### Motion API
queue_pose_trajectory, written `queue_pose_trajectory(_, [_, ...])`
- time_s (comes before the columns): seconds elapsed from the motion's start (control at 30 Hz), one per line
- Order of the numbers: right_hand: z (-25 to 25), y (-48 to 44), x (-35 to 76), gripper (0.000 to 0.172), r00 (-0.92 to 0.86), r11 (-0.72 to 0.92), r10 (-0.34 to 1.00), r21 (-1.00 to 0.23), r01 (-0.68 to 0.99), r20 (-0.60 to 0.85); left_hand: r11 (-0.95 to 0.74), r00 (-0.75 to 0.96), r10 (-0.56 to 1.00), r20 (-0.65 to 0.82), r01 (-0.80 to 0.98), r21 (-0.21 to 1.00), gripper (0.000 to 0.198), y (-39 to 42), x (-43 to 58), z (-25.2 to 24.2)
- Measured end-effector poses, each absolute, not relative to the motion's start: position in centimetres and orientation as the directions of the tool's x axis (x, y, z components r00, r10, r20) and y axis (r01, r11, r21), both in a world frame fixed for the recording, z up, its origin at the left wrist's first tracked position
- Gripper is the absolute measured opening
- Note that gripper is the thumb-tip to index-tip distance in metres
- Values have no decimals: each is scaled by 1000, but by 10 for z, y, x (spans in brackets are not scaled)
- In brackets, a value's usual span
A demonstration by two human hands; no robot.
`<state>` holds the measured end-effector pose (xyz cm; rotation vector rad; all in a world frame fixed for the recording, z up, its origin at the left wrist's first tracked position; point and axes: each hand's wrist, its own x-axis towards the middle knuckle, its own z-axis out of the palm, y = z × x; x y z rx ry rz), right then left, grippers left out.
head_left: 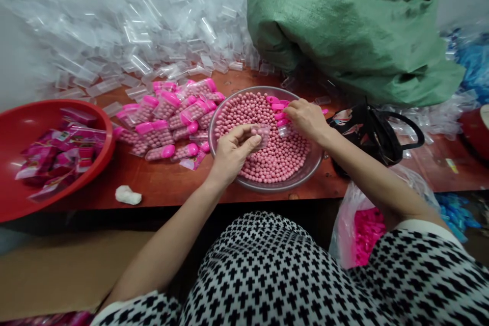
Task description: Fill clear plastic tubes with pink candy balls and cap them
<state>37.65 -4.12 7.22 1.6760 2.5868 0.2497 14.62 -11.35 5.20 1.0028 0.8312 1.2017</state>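
A grey metal bowl full of pink beads stands in front of me. Over the beads, my left hand pinches a short clear plastic tube with pink beads inside. My right hand reaches over the bowl's right side, its fingers curled down onto a small pile of bright pink caps lying on the beads. The fingertips are bent together on one of the caps, partly hidden. A clear empty tube lies just below that pile.
Capped tubes of beads are heaped left of the bowl. Farther left, a red basin holds pink packets. Clear tubes are piled behind. A green sack, black bag and plastic bag of pink caps occupy the right.
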Motion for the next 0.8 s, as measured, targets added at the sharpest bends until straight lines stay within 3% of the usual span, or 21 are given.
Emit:
queue_pose_trajectory(0.2, [61,-26,367,29,-536,527,844,230,818,-25,45,165,986,9,-318,947,39,-116,145,49])
queue_pose_trajectory(0.3, [63,-27,369,25,-491,481,871,164,861,27,62,167,986,-6,-329,942,42,-115,145,48])
queue_pose_trajectory(0.37, [67,-32,372,22,-419,420,902,8,907,106,82,164,986,-24,-356,931,44,-115,145,49])
queue_pose_trajectory(0.43, [74,-42,372,23,-346,376,926,-273,885,151,111,174,984,-46,-388,915,47,-114,146,51])
queue_pose_trajectory(0.5, [81,-54,368,32,-327,321,939,-614,722,107,137,203,978,-56,-413,900,48,-114,146,53])
queue_pose_trajectory(0.57, [87,-67,359,42,-375,221,927,-842,493,23,149,230,972,-50,-437,887,48,-115,146,54])
queue_pose_trajectory(0.67, [91,-85,344,47,-415,126,910,-948,293,-7,147,239,970,-33,-474,868,46,-115,146,55])
queue_pose_trajectory(0.8, [84,-101,330,50,-304,157,949,-957,246,77,134,208,978,-35,-483,866,48,-115,145,55])
